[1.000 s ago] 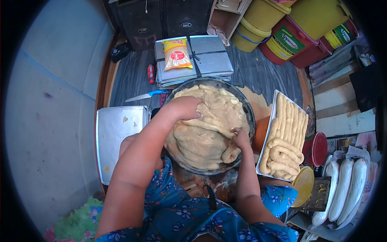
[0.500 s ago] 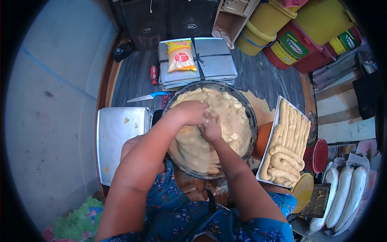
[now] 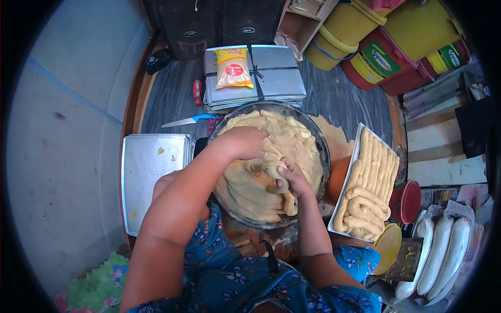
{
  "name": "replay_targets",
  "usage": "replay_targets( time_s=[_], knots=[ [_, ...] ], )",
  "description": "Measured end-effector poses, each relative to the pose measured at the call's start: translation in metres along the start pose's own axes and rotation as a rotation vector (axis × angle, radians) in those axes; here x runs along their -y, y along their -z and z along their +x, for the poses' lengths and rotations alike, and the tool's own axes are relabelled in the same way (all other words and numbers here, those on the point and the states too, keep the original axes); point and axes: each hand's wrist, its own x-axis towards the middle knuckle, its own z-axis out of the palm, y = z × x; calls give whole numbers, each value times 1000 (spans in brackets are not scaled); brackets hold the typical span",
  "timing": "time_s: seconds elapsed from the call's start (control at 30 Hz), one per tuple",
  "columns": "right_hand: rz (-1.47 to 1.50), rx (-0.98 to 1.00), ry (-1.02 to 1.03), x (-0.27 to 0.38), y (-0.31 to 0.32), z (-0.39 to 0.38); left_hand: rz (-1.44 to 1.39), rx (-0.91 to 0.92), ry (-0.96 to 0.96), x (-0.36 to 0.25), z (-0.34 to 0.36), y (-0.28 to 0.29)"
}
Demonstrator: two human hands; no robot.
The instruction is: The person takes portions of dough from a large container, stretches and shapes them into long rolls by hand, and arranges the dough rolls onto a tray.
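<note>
Dough (image 3: pixel 301 142) fills the round basin (image 3: pixel 325 156) in front of me, with a thick fold (image 3: pixel 273 170) now raised near its middle. Half a second ago my hands met there; now my right hand (image 3: pixel 294 178) has shifted a little toward me and to the right, thumb and fingers gripping the fold. My left hand (image 3: pixel 247 142) stays over the dough, fingers bent down to it; whether they pinch any, I cannot tell. I judge that this begins to work the fold loose, though it still looks joined. Dough ropes (image 3: pixel 373 166) fill the tray (image 3: pixel 344 180) on my right.
</note>
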Motion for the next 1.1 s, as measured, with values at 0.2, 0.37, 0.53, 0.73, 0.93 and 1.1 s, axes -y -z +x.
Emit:
replay_targets(
  time_s=[0.2,0.37,0.53,0.73,0.93,1.1],
  knots=[
    [-1038,-696,86,-25,43,25,-5,34,25,2,1,-1],
    [-1667,-58,323,-75,19,26,3,30,17,3,1,-3],
    [-1881,135,323,-78,14,70,7,29,38,3,3,-5],
    [-1573,-573,2,-52,14,139,15,-29,-13,5,5,-6],
    [-1799,-118,418,-95,-10,70,28,18,15,5,4,0],
    [-1352,32,245,-102,-10,47,27,83,11,1,5,-6]
  ],
)
